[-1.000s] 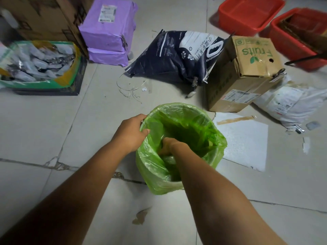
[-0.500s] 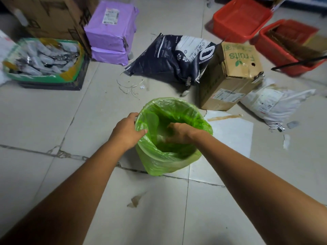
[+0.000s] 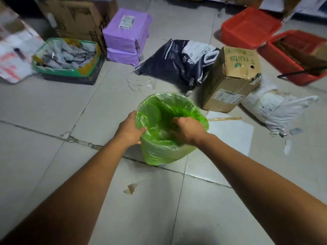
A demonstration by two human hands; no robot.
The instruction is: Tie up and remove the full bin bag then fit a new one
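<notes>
A translucent green bin bag (image 3: 164, 152) lines a small round bin on the tiled floor, its top folded down over the rim so the bin itself is hidden. My left hand (image 3: 130, 130) grips the bag at the left rim, thumb inside. My right hand (image 3: 187, 130) sits over the near right part of the opening, fingers curled down onto the bag film inside. The inside of the bag looks hollow, and no rubbish shows in it.
Behind the bin lie a dark blue sack (image 3: 178, 61), a "fruits" cardboard box (image 3: 233, 78) and a white parcel bag (image 3: 276, 106). Purple parcels (image 3: 126, 36), a green-lined crate (image 3: 67, 57) and two red baskets (image 3: 249, 27) stand further back. A white sheet (image 3: 233, 131) lies right of the bin.
My right hand has come up from deep inside the bag to its near right rim. My left hand stays on the left rim. The view has pulled back a little.
</notes>
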